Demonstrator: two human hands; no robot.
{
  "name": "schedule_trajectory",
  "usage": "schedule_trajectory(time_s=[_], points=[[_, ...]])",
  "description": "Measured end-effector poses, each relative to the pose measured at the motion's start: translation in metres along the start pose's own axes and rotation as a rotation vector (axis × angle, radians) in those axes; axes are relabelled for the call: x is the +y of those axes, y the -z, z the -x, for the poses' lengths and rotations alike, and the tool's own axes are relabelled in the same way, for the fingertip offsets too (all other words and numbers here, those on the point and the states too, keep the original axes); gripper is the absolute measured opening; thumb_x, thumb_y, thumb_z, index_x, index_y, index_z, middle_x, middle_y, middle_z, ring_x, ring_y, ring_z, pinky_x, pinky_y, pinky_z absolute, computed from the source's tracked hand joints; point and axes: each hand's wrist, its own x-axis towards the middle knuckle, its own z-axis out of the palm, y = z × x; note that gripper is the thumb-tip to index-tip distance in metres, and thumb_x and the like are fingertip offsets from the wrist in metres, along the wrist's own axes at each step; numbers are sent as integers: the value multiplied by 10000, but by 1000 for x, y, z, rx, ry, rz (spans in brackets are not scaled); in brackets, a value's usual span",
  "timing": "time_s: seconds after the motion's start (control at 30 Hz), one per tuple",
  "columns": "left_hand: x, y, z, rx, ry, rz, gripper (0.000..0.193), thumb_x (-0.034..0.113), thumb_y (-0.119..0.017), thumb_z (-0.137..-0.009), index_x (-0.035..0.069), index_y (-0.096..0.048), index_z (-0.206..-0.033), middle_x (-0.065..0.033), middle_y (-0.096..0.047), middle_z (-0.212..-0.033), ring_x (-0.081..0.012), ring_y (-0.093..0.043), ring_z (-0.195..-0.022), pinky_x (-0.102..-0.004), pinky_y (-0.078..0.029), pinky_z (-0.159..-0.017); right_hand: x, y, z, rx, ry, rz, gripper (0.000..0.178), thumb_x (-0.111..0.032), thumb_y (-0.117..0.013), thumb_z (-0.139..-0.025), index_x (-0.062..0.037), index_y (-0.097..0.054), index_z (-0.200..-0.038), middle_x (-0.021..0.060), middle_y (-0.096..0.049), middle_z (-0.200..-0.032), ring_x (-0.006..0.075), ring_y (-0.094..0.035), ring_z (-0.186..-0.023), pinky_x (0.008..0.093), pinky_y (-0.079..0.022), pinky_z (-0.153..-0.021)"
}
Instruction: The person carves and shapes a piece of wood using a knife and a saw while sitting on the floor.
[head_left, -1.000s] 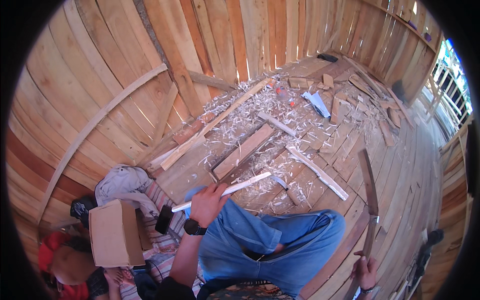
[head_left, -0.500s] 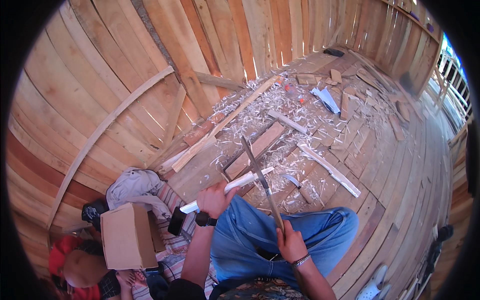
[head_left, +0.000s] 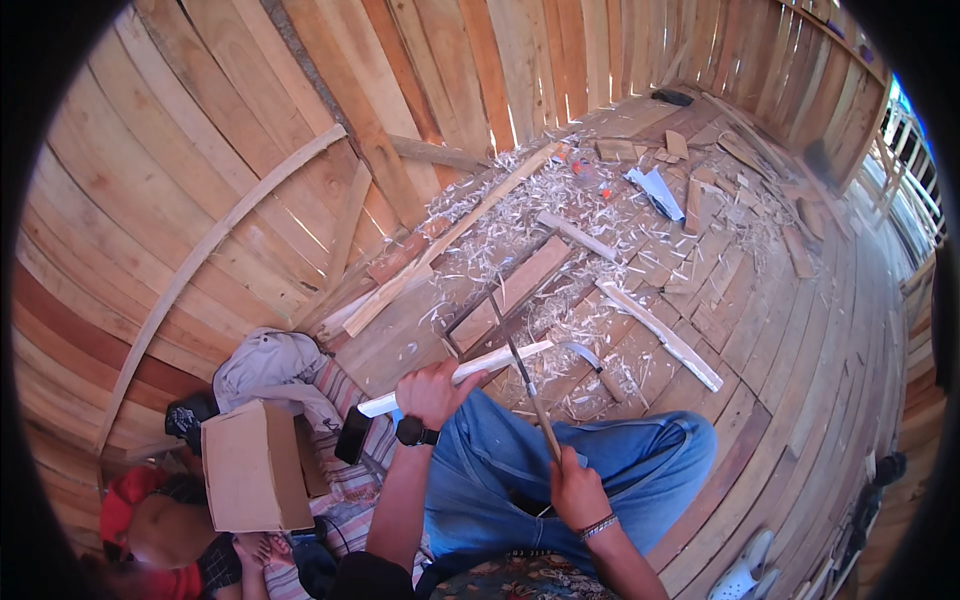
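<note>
My left hand (head_left: 432, 395) is wrapped round a pale, whittled wooden stick (head_left: 510, 356), which slants across above my lap. My right hand (head_left: 580, 496) grips the wooden handle of a long, narrow-bladed knife (head_left: 513, 350). The blade crosses over the stick beyond my left hand and points away from me; whether its edge touches the wood I cannot tell. On the floor just past the stick lies a curved knife (head_left: 604, 380) with a wooden handle, among shavings. A dark-edged wooden plank (head_left: 515, 290) lies beyond the blade.
Shavings (head_left: 480, 215) litter the planks. A long board (head_left: 450, 240) and a pale strip of wood (head_left: 665, 337) lie further out. At left are a cardboard box (head_left: 250, 470), a grey garment (head_left: 265, 365), a black phone (head_left: 352, 435) and another person (head_left: 170, 535). A pale clog (head_left: 742, 568) sits lower right.
The knife has drawn back slightly toward me with my right hand, its tip now lower in view. My left hand keeps its hold on the stick, which has barely shifted.
</note>
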Motion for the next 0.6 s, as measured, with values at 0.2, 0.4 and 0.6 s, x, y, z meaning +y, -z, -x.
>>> schedule_trajectory(time_s=[0.2,0.4,0.6], points=[[1,-9,5,74,-113,-4,493,610,-643,-787,127,-632,-687,-60,-632,-600,-272,-640,-540,-387,-507,-513,5,-5,-13,31,30,32,193,-185,-512,-944,-51,-446,-1065,306,-596,-687,526,-577,-664,634,-448,-612],[-1,-9,9,69,-139,30,496,601,-652,-782,114,-631,-687,-71,-632,-602,-269,-636,-532,-383,-499,-502,-6,-4,-19,-25,-40,14,209,-182,-499,-948,-40,-435,-1087,314,-605,-708,527,-587,-689,631,-454,-637],[4,-13,11,-18,-140,-7,489,596,-643,-793,117,-635,-695,-79,-644,-621,-273,-649,-564,-387,-508,-524,-4,-1,-39,65,6,-26,228,-177,-499,-946,-33,-444,-1114,309,-609,-707,522,-589,-673,628,-457,-643]])
